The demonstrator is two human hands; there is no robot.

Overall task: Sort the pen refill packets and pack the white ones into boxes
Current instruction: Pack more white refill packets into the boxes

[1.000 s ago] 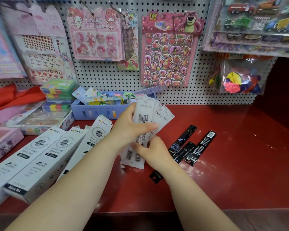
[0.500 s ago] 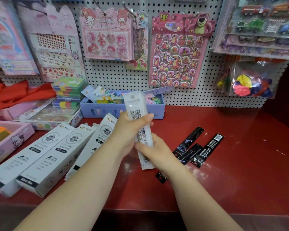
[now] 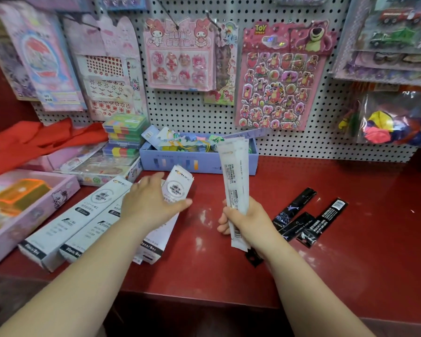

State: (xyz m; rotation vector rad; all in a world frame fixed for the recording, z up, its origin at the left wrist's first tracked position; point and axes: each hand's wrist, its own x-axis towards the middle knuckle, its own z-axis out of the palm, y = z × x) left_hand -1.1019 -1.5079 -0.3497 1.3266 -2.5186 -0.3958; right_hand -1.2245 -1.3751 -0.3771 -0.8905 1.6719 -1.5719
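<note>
My right hand (image 3: 247,221) grips a squared-up stack of white refill packets (image 3: 235,176), held upright over the red counter. My left hand (image 3: 151,203) is open, fingers spread, hovering over the rightmost of three long white boxes (image 3: 173,190); whether it touches the box I cannot tell. The other two white boxes (image 3: 73,220) lie side by side to its left. Several black refill packets (image 3: 309,220) lie flat on the counter to the right of my right hand, one partly hidden under my wrist.
A blue tray (image 3: 197,164) of small items stands at the back by the pegboard. A pink tray (image 3: 32,215) with an orange case sits at the left edge. Stacked colourful cases and red cloth lie behind the boxes. The counter's front edge (image 3: 204,297) is near.
My left hand has let go of the white packets and moved left over the rightmost box. My right hand now holds the squared-up stack alone.
</note>
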